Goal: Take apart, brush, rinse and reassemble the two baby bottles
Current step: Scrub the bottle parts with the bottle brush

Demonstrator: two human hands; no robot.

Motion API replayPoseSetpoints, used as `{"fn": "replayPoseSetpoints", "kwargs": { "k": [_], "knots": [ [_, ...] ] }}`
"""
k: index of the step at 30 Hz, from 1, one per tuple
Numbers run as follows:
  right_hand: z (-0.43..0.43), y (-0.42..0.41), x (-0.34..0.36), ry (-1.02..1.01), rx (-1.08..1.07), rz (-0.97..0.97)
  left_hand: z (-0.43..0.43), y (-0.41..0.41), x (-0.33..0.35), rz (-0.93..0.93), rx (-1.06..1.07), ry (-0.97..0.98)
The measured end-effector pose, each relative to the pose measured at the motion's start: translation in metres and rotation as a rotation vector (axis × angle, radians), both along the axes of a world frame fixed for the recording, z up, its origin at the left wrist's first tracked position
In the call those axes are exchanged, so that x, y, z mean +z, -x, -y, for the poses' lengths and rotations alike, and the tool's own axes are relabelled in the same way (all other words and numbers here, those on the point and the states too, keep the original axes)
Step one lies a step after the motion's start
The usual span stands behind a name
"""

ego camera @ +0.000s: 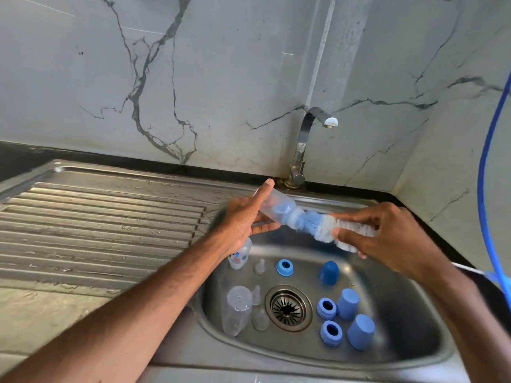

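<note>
Here, above the sink (409,335), the left hand (243,219) grips a clear baby bottle (279,210) held level, while the right hand (387,239) pinches the bottle brush (318,223), whose blue tip sits inside the bottle's neck

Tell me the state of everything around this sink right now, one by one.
Held bottle: uncapped, tilted, brush inside.
Brush: blue end in held bottle, white bristles outside.
Left hand: grips the held bottle.
Right hand: pinches the brush.
Tap: no water running.
Second bottle: uncapped, lying in the sink.
Blue caps: off, loose in sink.
Drain: unplugged.
</note>
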State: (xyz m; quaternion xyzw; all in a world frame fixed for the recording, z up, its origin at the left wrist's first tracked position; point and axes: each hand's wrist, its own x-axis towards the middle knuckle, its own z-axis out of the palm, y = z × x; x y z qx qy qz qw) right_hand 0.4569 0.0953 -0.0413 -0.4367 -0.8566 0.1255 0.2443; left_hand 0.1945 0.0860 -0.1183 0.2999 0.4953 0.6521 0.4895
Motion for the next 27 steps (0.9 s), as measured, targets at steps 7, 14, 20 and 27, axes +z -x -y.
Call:
{"fn": "replayPoseSetpoints", "kwargs": {
  "k": [7,14,20,27],
  "knots": [
    [-0.002,0.006,-0.003,-0.188,-0.109,0.195,-0.002,-0.001,-0.003,-0.020,0.145,0.111],
    [0.005,0.025,-0.015,-0.188,-0.101,0.207,-0.003,-0.010,-0.003,-0.006,0.110,0.134],
    [-0.004,0.013,-0.009,-0.122,-0.071,0.134,-0.003,-0.002,-0.003,-0.043,0.089,0.129],
    [-0.020,-0.019,0.003,0.433,0.123,-0.330,0.005,0.013,0.012,0.125,-0.131,-0.146]
  ]
}}
